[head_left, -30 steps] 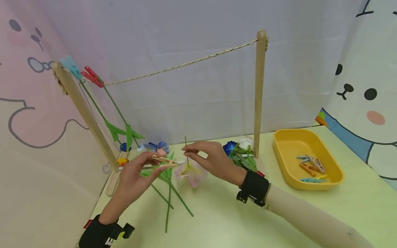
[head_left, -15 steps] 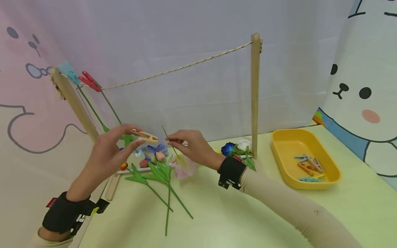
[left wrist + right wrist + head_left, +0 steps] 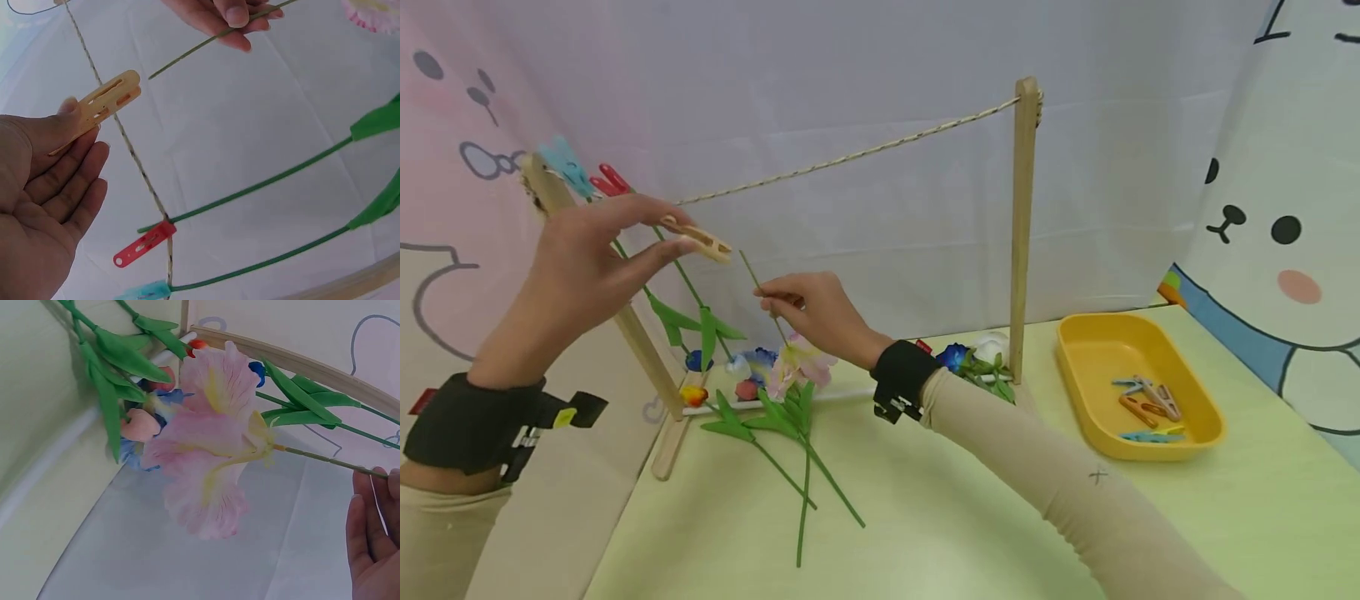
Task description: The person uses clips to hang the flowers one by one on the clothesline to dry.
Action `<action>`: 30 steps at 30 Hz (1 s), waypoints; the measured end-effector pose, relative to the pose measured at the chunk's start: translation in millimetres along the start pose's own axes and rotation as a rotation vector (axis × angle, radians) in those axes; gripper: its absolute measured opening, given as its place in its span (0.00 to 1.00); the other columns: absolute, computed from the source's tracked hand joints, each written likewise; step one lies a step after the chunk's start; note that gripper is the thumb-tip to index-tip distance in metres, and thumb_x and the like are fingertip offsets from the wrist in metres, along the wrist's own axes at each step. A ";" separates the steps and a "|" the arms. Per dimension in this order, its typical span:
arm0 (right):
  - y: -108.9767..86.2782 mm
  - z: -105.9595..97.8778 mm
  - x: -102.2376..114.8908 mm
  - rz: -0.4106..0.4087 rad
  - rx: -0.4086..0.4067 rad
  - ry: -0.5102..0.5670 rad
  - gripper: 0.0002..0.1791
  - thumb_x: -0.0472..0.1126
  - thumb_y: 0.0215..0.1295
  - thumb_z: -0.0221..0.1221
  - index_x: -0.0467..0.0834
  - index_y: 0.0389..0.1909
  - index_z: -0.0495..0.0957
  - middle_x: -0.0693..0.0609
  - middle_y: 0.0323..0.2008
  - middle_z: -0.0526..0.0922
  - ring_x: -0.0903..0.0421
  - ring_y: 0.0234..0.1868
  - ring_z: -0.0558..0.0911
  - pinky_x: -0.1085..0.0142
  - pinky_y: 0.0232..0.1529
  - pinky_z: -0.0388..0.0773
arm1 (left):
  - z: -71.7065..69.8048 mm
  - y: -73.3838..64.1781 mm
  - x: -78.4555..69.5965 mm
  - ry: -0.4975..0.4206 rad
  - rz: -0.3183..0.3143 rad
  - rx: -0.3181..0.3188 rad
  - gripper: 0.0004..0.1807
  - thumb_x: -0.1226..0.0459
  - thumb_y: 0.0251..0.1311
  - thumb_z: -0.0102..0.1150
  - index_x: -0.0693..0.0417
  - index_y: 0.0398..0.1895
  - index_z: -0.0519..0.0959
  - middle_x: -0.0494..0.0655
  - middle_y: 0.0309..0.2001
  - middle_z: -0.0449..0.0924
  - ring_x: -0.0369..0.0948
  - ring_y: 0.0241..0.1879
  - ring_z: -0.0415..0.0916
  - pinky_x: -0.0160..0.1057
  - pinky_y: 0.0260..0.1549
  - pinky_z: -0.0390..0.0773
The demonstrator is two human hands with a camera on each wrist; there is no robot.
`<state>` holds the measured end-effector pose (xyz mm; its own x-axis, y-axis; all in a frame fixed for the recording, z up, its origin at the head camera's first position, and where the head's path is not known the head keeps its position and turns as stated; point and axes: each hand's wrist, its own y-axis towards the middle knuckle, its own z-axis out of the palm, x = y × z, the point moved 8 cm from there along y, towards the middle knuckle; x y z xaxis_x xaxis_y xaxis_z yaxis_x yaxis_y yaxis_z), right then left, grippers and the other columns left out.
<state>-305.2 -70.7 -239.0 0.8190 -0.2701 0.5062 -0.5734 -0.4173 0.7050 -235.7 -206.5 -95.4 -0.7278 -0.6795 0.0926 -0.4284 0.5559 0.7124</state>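
My left hand (image 3: 591,258) pinches a light peach clothespin (image 3: 109,100) by its handle end, close to the rope (image 3: 850,156). Between thumb and fingers of my right hand (image 3: 816,308) is the thin green stem of a pink artificial flower (image 3: 206,444), its bloom hanging downward. The stem's free end stands just right of the clothespin's tip, apart from it. On the rope's left part, a red clothespin (image 3: 145,244) and a light blue clothespin (image 3: 147,290) each hold a green-stemmed flower upside down. My left hand partly covers the red one in the head view.
Wooden posts (image 3: 1024,233) carry the rope at both sides. Several flowers with green stems (image 3: 805,500) lie on the table (image 3: 925,517); blue and white blooms (image 3: 953,357) lie by the right post. A yellow tray (image 3: 1075,400) at right holds several clothespins.
Both hands have risen and moved left, bringing the clothespin and the pink flower up toward the rope. The flower's bloom has lifted off the table.
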 end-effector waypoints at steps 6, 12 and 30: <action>22.1 7.4 0.8 0.063 0.021 0.000 0.14 0.32 0.69 0.58 0.38 0.53 0.82 0.48 0.41 0.88 0.59 0.37 0.84 0.77 0.37 0.78 | -14.5 20.0 16.4 0.102 0.023 -0.013 0.14 0.70 0.52 0.71 0.60 0.44 0.85 0.55 0.36 0.87 0.26 0.25 0.62 0.31 0.16 0.49; 34.4 17.7 3.7 0.076 0.043 -0.008 0.15 0.32 0.70 0.57 0.38 0.55 0.81 0.48 0.41 0.88 0.59 0.37 0.84 0.78 0.36 0.77 | -19.9 23.0 41.4 0.121 -0.110 0.045 0.13 0.66 0.57 0.68 0.59 0.46 0.85 0.60 0.38 0.86 0.32 0.27 0.64 0.32 0.21 0.52; 72.6 16.0 11.8 0.119 0.005 -0.039 0.14 0.34 0.72 0.55 0.41 0.55 0.82 0.50 0.41 0.87 0.61 0.37 0.83 0.78 0.38 0.76 | -21.2 34.0 75.5 0.118 -0.234 0.165 0.15 0.62 0.62 0.65 0.61 0.48 0.84 0.62 0.44 0.82 0.42 0.36 0.63 0.12 0.22 0.58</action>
<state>-336.8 -118.1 -189.8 0.7452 -0.3513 0.5668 -0.6668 -0.3841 0.6386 -293.8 -249.0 -49.4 -0.5357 -0.8440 0.0264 -0.6654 0.4412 0.6022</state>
